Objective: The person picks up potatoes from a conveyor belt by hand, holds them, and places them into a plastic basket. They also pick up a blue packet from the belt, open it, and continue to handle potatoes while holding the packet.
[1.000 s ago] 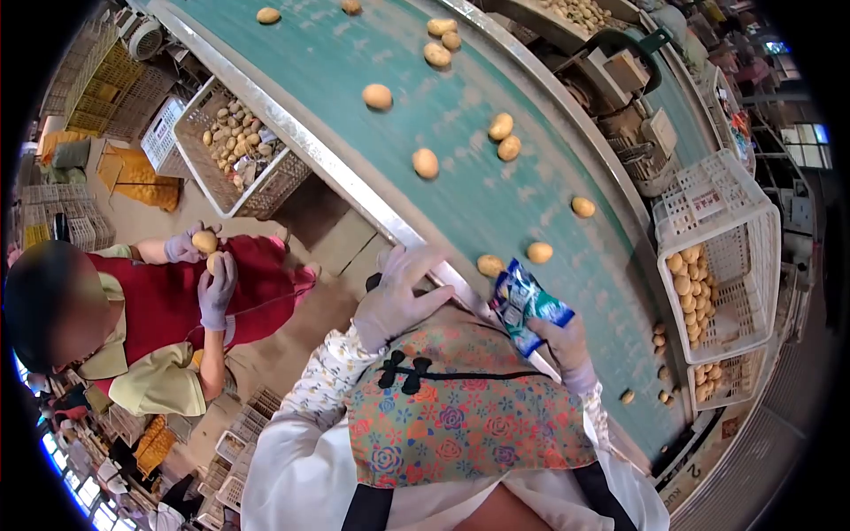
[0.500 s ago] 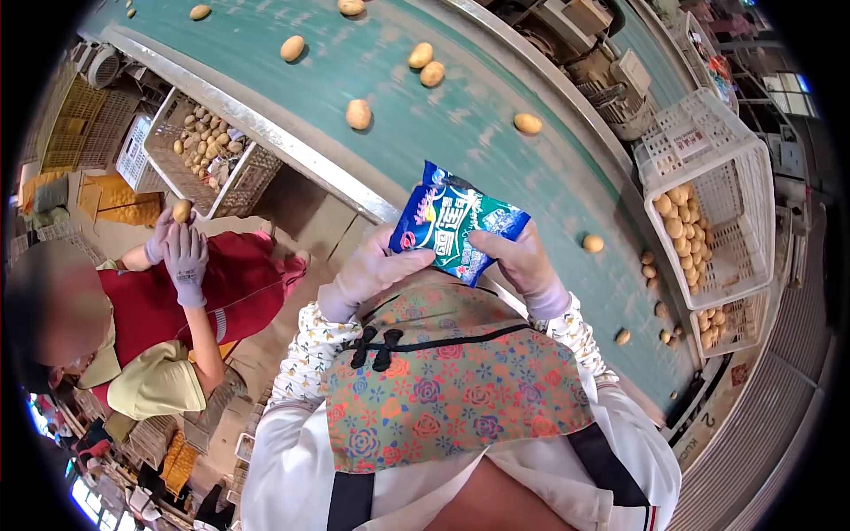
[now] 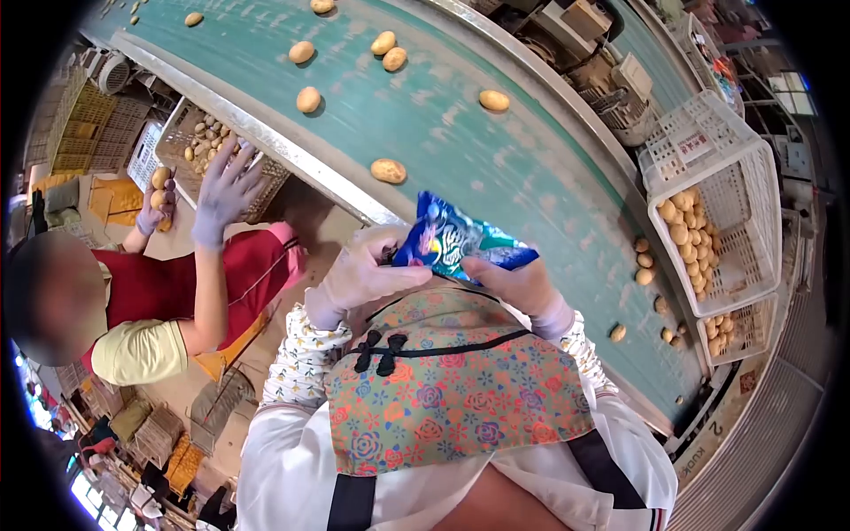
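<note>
A blue and green plastic packet [image 3: 445,239] with white printed characters is held up in front of my apron, over the near edge of the conveyor belt. My left hand [image 3: 367,273], gloved, pinches its left end between thumb and fingers. At the packet's lower right, my gloved right hand [image 3: 518,281] grips it with the thumb on the front. The packet is tilted and creased, and its print is partly folded away. Whether it is sealed cannot be made out. Fingers behind the packet are hidden.
Potatoes [image 3: 388,171] are scattered on the green conveyor belt [image 3: 443,133], which has a metal side rail [image 3: 292,161]. White crates [image 3: 735,221] of potatoes stand at right. On the left, a co-worker in a red apron [image 3: 168,292] holds potatoes in one gloved hand, beside another crate [image 3: 181,133].
The packet has tipped and crumpled between my hands, its front less visible. Several potatoes have shifted toward the upper left on the belt. The co-worker's hands have separated, one now raised with fingers spread.
</note>
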A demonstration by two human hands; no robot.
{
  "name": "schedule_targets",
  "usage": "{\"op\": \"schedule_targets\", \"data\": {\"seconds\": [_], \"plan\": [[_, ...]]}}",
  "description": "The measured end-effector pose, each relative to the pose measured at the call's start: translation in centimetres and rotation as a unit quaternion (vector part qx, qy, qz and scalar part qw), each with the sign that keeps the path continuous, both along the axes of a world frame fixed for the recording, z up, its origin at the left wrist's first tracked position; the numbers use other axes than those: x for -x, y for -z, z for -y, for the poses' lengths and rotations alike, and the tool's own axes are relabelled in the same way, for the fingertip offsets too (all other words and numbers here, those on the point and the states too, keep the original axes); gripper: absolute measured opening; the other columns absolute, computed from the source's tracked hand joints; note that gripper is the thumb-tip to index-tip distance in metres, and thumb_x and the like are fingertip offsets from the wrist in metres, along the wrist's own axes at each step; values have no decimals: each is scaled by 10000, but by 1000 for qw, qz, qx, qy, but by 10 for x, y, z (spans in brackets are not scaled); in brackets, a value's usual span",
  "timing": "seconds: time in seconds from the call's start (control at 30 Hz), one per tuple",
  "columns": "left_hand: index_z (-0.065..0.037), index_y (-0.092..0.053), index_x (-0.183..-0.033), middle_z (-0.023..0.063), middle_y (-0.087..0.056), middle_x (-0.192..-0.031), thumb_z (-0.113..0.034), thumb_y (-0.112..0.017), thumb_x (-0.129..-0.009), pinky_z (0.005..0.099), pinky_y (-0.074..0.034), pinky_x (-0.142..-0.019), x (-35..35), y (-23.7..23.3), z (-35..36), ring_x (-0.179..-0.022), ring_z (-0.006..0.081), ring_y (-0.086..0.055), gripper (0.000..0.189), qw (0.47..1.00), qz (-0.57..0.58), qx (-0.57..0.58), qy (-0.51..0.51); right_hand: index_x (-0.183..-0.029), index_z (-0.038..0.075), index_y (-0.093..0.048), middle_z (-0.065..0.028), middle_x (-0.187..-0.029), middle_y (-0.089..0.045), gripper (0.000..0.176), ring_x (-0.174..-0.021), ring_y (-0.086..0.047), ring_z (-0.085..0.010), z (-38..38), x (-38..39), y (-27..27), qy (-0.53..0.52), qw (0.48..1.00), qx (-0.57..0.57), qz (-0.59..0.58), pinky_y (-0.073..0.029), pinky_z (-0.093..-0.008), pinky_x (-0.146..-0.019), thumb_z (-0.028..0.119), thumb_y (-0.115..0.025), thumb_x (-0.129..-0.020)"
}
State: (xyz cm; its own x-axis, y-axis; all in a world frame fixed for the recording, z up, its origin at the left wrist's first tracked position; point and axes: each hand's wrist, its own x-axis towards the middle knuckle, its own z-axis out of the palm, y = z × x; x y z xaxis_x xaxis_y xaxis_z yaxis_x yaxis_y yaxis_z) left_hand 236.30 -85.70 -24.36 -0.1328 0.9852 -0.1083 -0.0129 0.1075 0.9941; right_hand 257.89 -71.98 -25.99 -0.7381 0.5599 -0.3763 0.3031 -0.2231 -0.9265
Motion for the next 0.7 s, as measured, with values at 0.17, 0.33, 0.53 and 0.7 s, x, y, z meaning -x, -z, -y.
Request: {"op": "schedule_targets", "data": {"seconds": [0.17,0.33,0.53,0.7], "plan": [[-2,-692,-893,66,-655,-780,-176,-781,-832,310,-465,-636,-19,-4,3,-703,140,-596,204,998,-41,26,-43,-1190,23,-656,-85,-1059,-696,442,-943,-622,-92,-6,-3,-36,53,994,-15,-99,-502,-288,-811,125,-814,-789],[-5,-685,-939,122,-681,-860,-160,-820,-776,354,-511,-707,-28,8,0,-774,265,-653,263,985,-141,-72,-71,-1339,61,-571,-122,-1254,-631,672,-1145,-582,-267,-34,-6,-92,-83,845,-520,-98,-427,-415,-1006,117,-819,-717],[-7,-680,-1011,160,-695,-943,-131,-812,-772,359,-534,-782,-20,13,-1,-875,300,-678,299,975,-171,-124,-67,-1297,54,-612,-138,-1142,-683,574,-974,-642,-302,-31,2,-79,-146,901,-385,-136,-495,-398,-858,91,-788,-752],[-15,-697,-1043,-8,-648,-822,-161,-779,-854,216,-471,-627,-38,-32,-12,-721,28,-563,253,992,88,90,8,-1314,28,-593,-142,-1126,-692,600,-964,-661,-284,-27,-9,-75,-143,919,-334,-150,-518,-364,-809,83,-800,-753]]}}
